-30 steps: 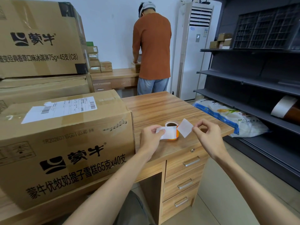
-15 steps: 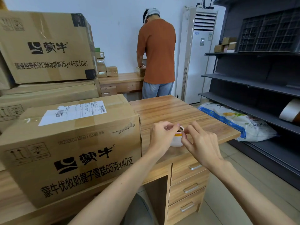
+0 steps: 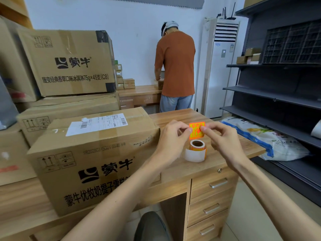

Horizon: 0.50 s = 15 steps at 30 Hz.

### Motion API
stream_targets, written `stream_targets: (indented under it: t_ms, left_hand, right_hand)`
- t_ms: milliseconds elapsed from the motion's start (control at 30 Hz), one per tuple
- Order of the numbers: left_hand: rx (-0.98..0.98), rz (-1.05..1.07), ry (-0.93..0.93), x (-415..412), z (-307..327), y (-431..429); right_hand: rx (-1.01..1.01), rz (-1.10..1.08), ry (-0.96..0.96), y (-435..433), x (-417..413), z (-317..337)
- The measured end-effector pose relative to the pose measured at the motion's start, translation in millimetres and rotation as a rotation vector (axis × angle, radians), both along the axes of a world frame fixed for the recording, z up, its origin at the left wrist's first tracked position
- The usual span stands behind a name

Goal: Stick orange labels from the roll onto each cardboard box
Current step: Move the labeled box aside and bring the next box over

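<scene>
1. Left hand [image 3: 171, 136]: my thumb and forefinger are pinched on the left edge of one orange label [image 3: 196, 133]. The other fingers are curled loosely behind.
2. Right hand [image 3: 224, 141]: my thumb and forefinger are pinched on the right edge of the same label.
3. Orange label: held upright in the air between my two hands, printed face towards me. It is at twelve o'clock from the roll [image 3: 196, 151] and clear of it (print too small to read).
4. Roll: stands on end on the desk [image 3: 182, 173], brown core upward. A white backing strip wraps its near side, with orange showing at the edge. Neither hand touches it.
5. Cardboard box [image 3: 97, 153]: on the same desk, at nine o'clock from the roll. It has a white shipping slip on top and black print on the front.
6. Stacked boxes [image 3: 69, 63]: behind the near box, at ten o'clock.
7. Drawers [image 3: 213, 202]: three, under the desk top, at five o'clock from the roll.
8. Person [image 3: 175, 66]: at twelve o'clock, back turned, standing at a second desk.
9. Sack [image 3: 271, 138]: at three o'clock, lying on the lowest of the dark shelves [image 3: 278, 94].
10. Air conditioner [image 3: 217, 66]: white, upright, at one o'clock.
</scene>
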<state>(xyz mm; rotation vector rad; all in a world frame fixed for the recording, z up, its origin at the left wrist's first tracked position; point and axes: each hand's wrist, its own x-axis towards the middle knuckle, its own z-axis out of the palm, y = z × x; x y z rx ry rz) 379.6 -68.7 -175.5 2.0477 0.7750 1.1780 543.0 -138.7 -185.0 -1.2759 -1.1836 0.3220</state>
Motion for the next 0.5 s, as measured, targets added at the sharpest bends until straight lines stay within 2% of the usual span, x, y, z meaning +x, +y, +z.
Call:
stream_targets:
  t_ms: [100,233,400,500]
  left_hand:
    - [0.086,0.072,0.014,-23.8,18.6,-3.8]
    - [0.198,0.158,0.066,-73.1,40.7,-8.8]
    - [0.255,0.290,0.091,-150.0,50.6,-27.0]
    - [0.311,0.387,0.132,-190.3,47.3,-36.1]
  right_hand:
    - [0.051,0.086,0.085,1.9,-18.8,15.0]
    - [0.125,0.179,0.084,5.4,-58.1,34.3]
    - [0.209,0.256,-0.096,9.7,-121.5,39.9]
    - [0.192,0.332,-0.109,16.4,-155.4,34.2]
